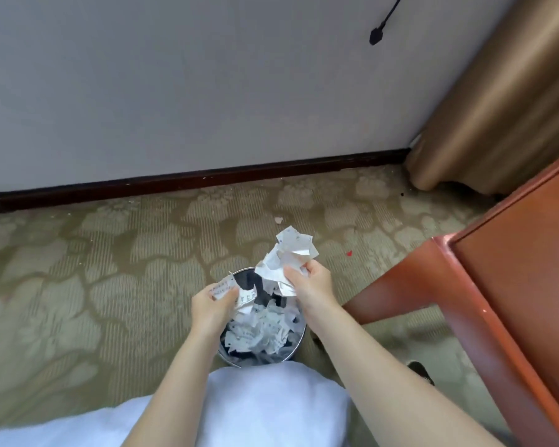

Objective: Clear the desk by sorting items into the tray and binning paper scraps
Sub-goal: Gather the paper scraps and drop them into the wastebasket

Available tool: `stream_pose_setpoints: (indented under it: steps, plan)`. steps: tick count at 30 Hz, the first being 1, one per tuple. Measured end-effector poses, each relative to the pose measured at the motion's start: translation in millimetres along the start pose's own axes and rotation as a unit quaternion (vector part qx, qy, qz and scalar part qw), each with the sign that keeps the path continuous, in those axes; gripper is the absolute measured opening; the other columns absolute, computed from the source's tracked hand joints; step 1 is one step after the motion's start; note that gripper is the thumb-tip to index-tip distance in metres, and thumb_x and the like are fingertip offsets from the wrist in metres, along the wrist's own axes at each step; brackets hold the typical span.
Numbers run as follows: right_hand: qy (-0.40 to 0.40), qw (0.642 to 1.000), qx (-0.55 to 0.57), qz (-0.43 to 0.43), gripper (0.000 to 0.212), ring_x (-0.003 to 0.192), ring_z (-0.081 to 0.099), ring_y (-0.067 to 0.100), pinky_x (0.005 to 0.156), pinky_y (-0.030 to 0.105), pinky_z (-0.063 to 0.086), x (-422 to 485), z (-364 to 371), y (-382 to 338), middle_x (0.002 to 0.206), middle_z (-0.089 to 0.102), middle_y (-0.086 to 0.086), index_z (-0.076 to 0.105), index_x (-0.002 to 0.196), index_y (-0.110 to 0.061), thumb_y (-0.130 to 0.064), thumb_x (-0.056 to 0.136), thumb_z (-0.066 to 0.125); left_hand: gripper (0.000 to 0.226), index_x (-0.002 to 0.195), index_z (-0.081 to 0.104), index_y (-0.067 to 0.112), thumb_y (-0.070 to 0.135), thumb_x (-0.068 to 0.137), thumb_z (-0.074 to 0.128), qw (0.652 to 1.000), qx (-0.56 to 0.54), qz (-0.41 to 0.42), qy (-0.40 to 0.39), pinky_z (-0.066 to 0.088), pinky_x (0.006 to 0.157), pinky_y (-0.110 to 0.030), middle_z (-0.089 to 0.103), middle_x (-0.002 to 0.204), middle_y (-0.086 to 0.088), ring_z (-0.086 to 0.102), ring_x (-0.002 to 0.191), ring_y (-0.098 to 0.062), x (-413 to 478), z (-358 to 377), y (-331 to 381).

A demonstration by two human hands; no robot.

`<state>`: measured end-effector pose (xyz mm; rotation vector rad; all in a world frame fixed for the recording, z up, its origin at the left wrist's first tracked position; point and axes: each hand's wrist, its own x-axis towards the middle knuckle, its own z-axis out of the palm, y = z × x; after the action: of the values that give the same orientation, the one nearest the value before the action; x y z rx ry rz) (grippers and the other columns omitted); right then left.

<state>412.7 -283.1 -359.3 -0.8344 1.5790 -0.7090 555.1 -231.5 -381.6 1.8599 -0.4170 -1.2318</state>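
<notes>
A round metal bin (299, 345) stands on the carpet right in front of me, with several torn white paper scraps (259, 330) lying inside it. My right hand (310, 285) grips a crumpled bunch of printed paper (288, 253) above the bin's far right rim. My left hand (212, 304) pinches a smaller printed scrap (221, 287) over the bin's left rim. Both forearms reach down from the bottom of the view.
The reddish-brown wooden desk (510, 285) fills the right side, its corner close to my right arm. A patterned olive carpet (110, 269) runs to a dark skirting board (207, 177) and grey wall. A gold curtain (497, 108) hangs at the right. Small bits (349, 253) lie on the floor.
</notes>
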Motion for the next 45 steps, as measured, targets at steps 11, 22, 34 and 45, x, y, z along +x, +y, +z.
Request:
stream_pose_setpoints:
  steps: [11, 22, 34, 45]
  plan:
    - [0.034, 0.993, 0.0, 0.112, 0.003, 0.079, 0.054, 0.022, 0.071, 0.031, 0.044, 61, 29, 81, 0.088, 0.061, 0.009, 0.059, 0.085, -0.011, -0.01, 0.087, 0.06, 0.011, 0.078, 0.058, 0.011, 0.009, 0.089, 0.058, 0.998, 0.042, -0.043, 0.007, 0.042, 0.064, -0.033, 0.06, 0.078, -0.013, 0.054, 0.07, -0.022, 65, 20, -43]
    - [-0.047, 0.973, -0.034, 0.223, 0.017, 0.09, 0.051, 0.021, 0.078, 0.035, 0.046, 72, 33, 120, 0.097, 0.057, 0.005, 0.058, 0.106, -0.013, -0.009, 0.09, 0.055, 0.052, 0.137, 0.04, 0.004, 0.018, 0.091, 0.059, 0.973, 0.176, -0.122, -0.086, 0.045, 0.092, -0.037, 0.053, 0.127, -0.011, 0.053, 0.105, -0.026, 90, 13, -72]
    - [-0.068, 0.985, -0.081, 0.138, 0.014, 0.087, 0.053, 0.02, 0.071, 0.026, 0.05, 45, -10, 62, 0.096, 0.058, 0.01, 0.06, 0.097, -0.015, -0.005, 0.088, 0.054, 0.033, 0.123, 0.052, 0.009, 0.024, 0.094, 0.052, 0.931, 0.32, 0.059, -0.167, 0.044, 0.092, -0.034, 0.058, 0.122, -0.007, 0.054, 0.106, -0.019, 68, 26, -34]
    - [-0.013, 0.977, -0.183, -0.106, 0.014, 0.083, 0.057, 0.011, 0.069, 0.011, 0.041, -43, -52, -6, 0.083, 0.062, -0.004, 0.067, 0.094, -0.013, -0.007, 0.086, 0.058, 0.031, 0.12, 0.052, 0.017, 0.033, 0.094, 0.047, 0.767, 0.525, 0.319, -0.184, 0.046, 0.092, -0.035, 0.059, 0.12, 0.002, 0.055, 0.11, -0.017, -55, 20, 50]
